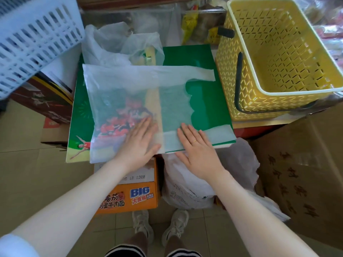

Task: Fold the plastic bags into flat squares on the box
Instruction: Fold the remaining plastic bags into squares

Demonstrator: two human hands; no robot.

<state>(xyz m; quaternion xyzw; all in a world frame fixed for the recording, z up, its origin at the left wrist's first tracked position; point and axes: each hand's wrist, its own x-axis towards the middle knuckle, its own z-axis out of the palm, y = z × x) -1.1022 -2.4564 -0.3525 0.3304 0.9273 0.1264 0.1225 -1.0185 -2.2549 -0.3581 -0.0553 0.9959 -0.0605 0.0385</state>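
Both grips, left hand (138, 143) and right hand (196, 147), lie spread flat on the plastic bag (130, 93) across the green box (209, 101), whose slick film could slide and skew the fold.

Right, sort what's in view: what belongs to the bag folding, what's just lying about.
Job: flat plastic bag, green box, crumpled bags, left hand, right hand.
Lying about: yellow basket, blue basket, noodle carton, brown carton.
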